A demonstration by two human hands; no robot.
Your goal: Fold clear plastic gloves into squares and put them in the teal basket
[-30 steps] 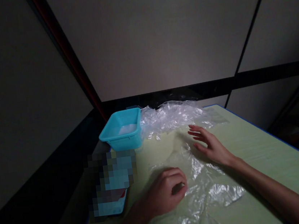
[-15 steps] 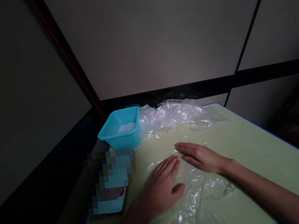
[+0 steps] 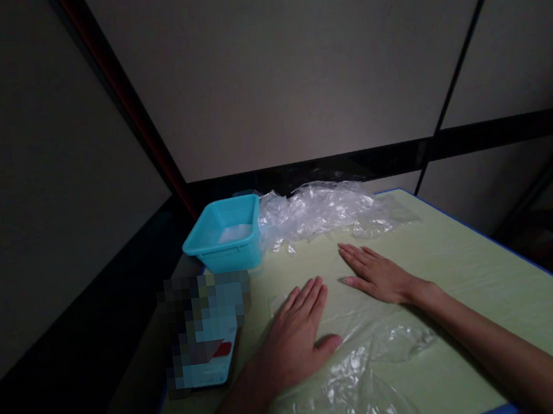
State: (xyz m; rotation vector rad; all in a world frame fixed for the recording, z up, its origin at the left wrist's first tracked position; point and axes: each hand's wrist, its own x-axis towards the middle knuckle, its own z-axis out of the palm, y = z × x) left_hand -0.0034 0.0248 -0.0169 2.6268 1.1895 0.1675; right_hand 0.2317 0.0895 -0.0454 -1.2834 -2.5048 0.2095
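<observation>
A clear plastic bag (image 3: 355, 352) lies on the pale green table (image 3: 487, 282), smooth in its upper part and wrinkled toward the near edge. My left hand (image 3: 300, 335) rests flat on the bag's left side, thumb spread toward the right. On its upper right, my right hand (image 3: 378, 275) lies palm down with fingers stretched out. Neither hand grips anything. The palms hide parts of the film beneath them.
A turquoise plastic basin (image 3: 229, 256) with something white inside stands at the back left. Beside it is a heap of crumpled clear plastic bags (image 3: 322, 208). A partly blurred-out, phone-like flat object (image 3: 213, 372) lies at the left edge. Wall panels (image 3: 280, 72) rise behind the table.
My right hand has slid away from the left one, up and to the right. My left hand has moved slightly up. The film between them looks smoother.
</observation>
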